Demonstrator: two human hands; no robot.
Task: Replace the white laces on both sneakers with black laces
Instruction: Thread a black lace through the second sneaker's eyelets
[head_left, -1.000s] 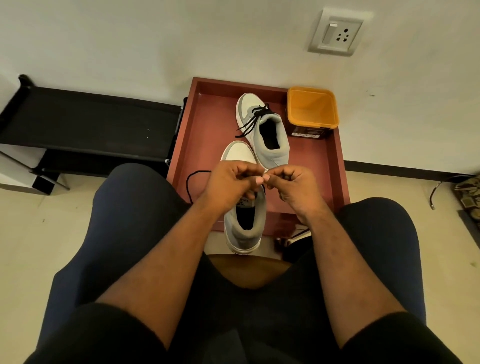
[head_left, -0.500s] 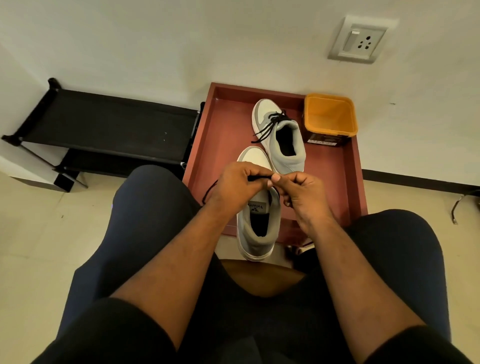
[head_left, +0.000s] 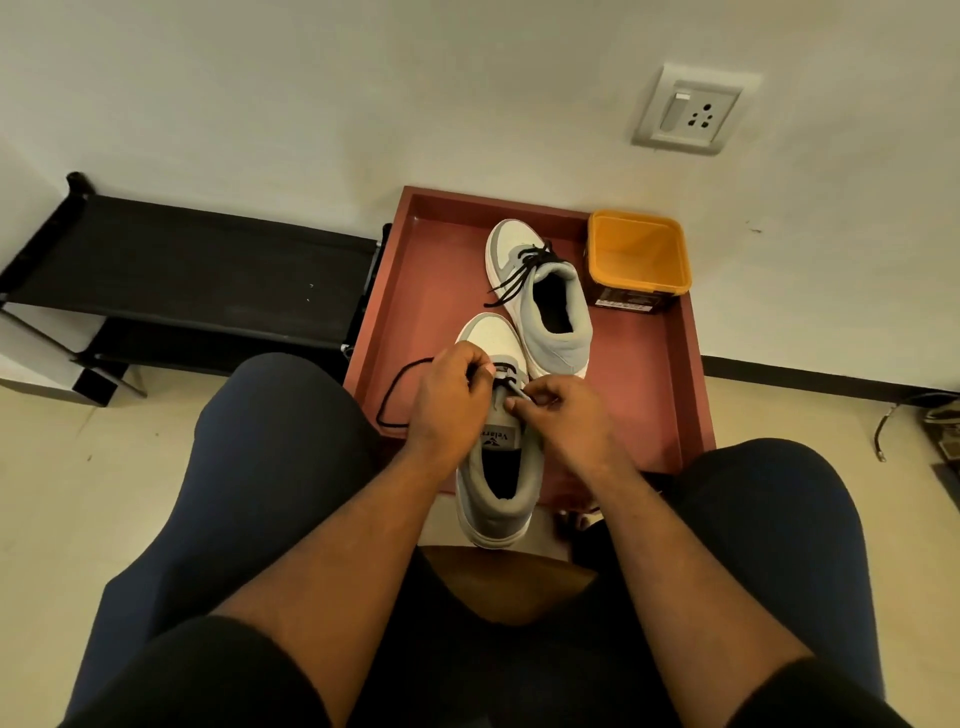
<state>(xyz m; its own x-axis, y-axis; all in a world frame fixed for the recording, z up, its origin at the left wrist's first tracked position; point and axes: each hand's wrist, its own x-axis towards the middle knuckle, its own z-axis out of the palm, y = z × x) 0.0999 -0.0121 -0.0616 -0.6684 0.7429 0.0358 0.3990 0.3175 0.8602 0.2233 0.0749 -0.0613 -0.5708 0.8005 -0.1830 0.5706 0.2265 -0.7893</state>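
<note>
- why is that shoe so close to you?
- so i can reach its holes. its toe sits in the tray and its heel sticks out over the edge, near my knees.
- what is in your hands?
- the black lace. my right hand pinches the tip and points it at a hole near the toe. my left hand is curled at the holes, and i think it grips the lace there so the shoe can't wiggle.
- why is the lace looped out to the left?
- that is the spare bit, out of my way.
- and the other shoe?
- it has black laces already, i think, so it waits at the back beside the tub.
</note>
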